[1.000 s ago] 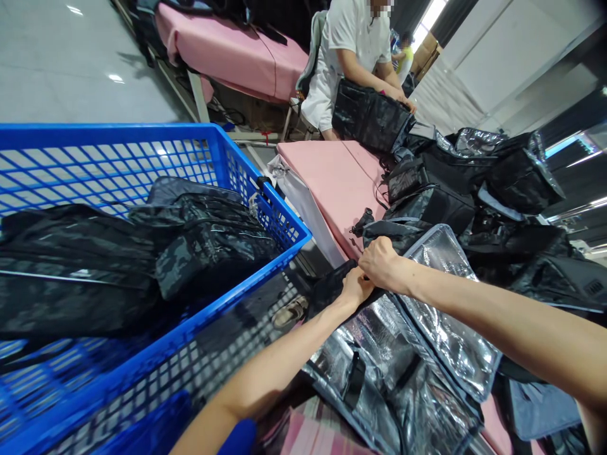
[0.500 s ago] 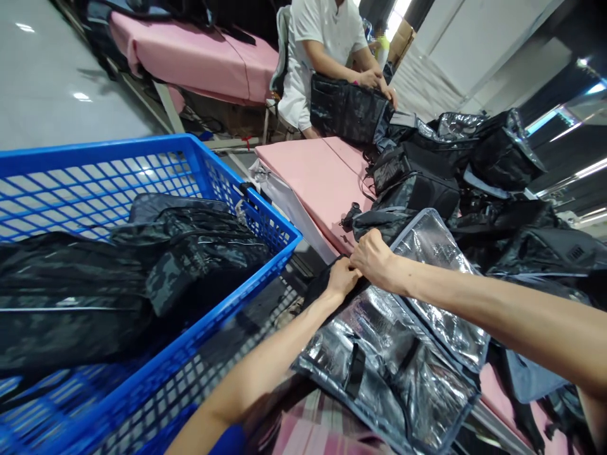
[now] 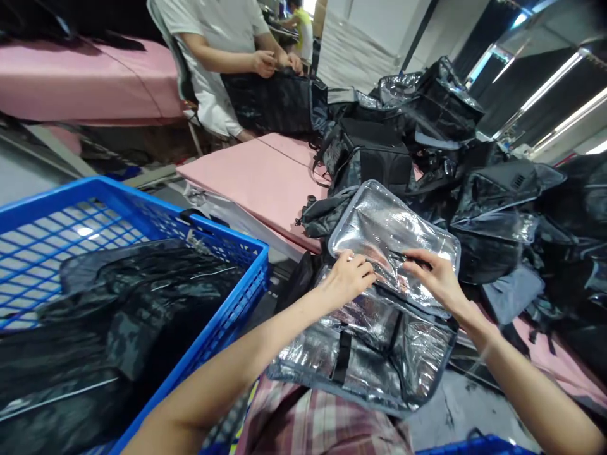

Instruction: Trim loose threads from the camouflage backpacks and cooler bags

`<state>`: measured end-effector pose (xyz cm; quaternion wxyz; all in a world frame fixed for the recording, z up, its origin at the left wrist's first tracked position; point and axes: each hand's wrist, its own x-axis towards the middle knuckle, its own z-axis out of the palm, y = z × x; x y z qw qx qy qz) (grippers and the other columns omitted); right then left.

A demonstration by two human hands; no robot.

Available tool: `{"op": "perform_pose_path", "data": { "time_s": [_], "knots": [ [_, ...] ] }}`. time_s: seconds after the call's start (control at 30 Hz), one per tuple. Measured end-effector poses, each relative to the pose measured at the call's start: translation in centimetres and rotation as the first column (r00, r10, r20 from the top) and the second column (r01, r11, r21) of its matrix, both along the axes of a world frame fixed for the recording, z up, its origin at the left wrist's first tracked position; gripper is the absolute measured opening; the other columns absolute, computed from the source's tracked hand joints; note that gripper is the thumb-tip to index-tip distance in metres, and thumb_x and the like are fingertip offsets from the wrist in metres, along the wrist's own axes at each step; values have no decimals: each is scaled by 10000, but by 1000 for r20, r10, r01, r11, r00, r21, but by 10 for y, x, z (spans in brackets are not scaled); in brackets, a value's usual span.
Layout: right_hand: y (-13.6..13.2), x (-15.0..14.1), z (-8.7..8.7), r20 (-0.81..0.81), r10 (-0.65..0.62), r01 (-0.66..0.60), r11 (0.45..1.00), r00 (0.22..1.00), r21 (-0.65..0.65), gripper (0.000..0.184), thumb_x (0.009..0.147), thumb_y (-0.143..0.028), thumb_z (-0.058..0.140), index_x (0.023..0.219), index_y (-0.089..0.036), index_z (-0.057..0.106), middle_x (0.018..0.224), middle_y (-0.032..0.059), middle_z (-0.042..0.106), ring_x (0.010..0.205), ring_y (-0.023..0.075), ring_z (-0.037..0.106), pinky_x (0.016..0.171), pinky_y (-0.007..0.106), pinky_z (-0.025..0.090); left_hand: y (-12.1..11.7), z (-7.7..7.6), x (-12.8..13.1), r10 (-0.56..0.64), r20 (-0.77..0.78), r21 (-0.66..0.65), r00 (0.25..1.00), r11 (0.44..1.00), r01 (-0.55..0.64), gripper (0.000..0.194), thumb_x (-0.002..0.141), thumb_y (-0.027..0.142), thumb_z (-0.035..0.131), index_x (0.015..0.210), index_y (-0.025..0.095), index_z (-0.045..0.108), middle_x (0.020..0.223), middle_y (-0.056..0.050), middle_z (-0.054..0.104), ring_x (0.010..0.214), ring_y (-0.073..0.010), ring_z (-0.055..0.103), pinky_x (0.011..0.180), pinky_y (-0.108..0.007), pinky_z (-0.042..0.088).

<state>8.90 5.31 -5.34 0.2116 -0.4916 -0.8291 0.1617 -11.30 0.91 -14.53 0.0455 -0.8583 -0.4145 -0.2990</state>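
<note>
An insulated bag (image 3: 370, 322) with shiny silver lining lies opened across my lap, its grey-edged lid flap (image 3: 384, 218) tipped back. My left hand (image 3: 351, 277) bends its fingers over the lining near the fold between lid and body, seemingly gripping it there. Over the right part of the flap is my right hand (image 3: 436, 278), thumb and forefinger curved round something small and dark that I cannot make out. A black strap (image 3: 342, 357) crosses the lining near the bag's front edge.
A blue plastic basket (image 3: 227, 237) at left holds dark camouflage bags (image 3: 142, 316). More black bags (image 3: 374, 151) are heaped along the pink-covered table (image 3: 256, 170) to the right. Across it, a person in white (image 3: 213, 38) handles a dark bag (image 3: 275, 101).
My hands have moved apart from the bag's left edge: the right went rightward over the flap, the left onto the lining. The view has swung right, and the lid flap now shows more fully.
</note>
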Motion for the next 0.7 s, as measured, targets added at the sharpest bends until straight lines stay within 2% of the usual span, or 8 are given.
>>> {"op": "perform_pose_path", "data": {
  "time_s": [0.07, 0.17, 0.3, 0.37, 0.43, 0.57, 0.63, 0.7],
  "knots": [
    [-11, 32, -17, 25, -19, 17, 997, 1000, 73, 273, 793, -387, 574, 961, -185, 645, 944, 52, 681, 855, 191, 617, 755, 317, 456, 11, 2, 7, -31, -74, -60, 997, 998, 27, 235, 865, 116, 380, 842, 155, 611, 823, -78, 593, 820, -200, 488, 759, -364, 333],
    [-23, 60, -36, 126, 62, -91, 968, 990, 232, 215, 840, -327, 536, 954, -177, 639, 892, 52, 677, 829, 169, 595, 718, 283, 433, 28, 9, 13, -13, -50, -279, 999, 960, -2, 201, 778, 82, 445, 702, 159, 614, 737, -67, 582, 769, -204, 501, 711, -325, 337],
    [-29, 67, -48, 264, 86, -205, 861, 961, 465, 136, 851, -241, 534, 892, -189, 652, 795, 19, 682, 670, 128, 530, 613, 253, 354, 48, 28, 21, 81, 20, -627, 996, 777, -51, 173, 651, 81, 517, 513, 175, 562, 572, -24, 536, 659, -183, 511, 652, -272, 324],
    [-27, 63, -53, 311, 84, -249, 803, 947, 542, 120, 849, -233, 542, 867, -194, 655, 789, 9, 686, 654, 123, 507, 599, 263, 314, 54, 37, 24, 109, 27, -700, 994, 712, -59, 174, 626, 91, 521, 478, 180, 544, 526, -10, 517, 616, -174, 503, 632, -260, 310],
    [-22, 56, -58, 354, 100, -299, 766, 930, 569, 128, 860, -221, 527, 879, -194, 651, 809, 8, 686, 676, 124, 501, 602, 275, 286, 57, 42, 26, 132, 44, -731, 990, 679, -58, 166, 618, 107, 522, 472, 182, 540, 512, -3, 514, 592, -166, 495, 615, -253, 298],
    [-9, 49, -68, 371, 170, -371, 723, 913, 583, 150, 871, -177, 494, 856, -196, 642, 766, 0, 669, 657, 124, 464, 587, 289, 246, 56, 44, 28, 93, 1, -742, 996, 667, -61, 149, 651, 138, 500, 515, 175, 549, 528, -2, 522, 574, -153, 485, 597, -249, 295],
    [-5, 55, -71, 295, 192, -334, 750, 936, 571, 147, 865, -201, 506, 786, -189, 629, 706, 3, 646, 634, 127, 448, 572, 287, 241, 55, 43, 28, 39, -58, -719, 998, 691, -69, 157, 693, 155, 471, 565, 168, 559, 575, -11, 542, 597, -153, 491, 597, -250, 301],
    [-4, 68, -73, 203, 179, -262, 807, 963, 529, 131, 859, -241, 520, 794, -178, 615, 715, 17, 635, 646, 134, 462, 572, 280, 260, 53, 43, 27, 8, -112, -679, 994, 730, -82, 179, 738, 166, 440, 611, 161, 566, 634, -22, 560, 641, -157, 504, 609, -253, 313]
  ]
}}
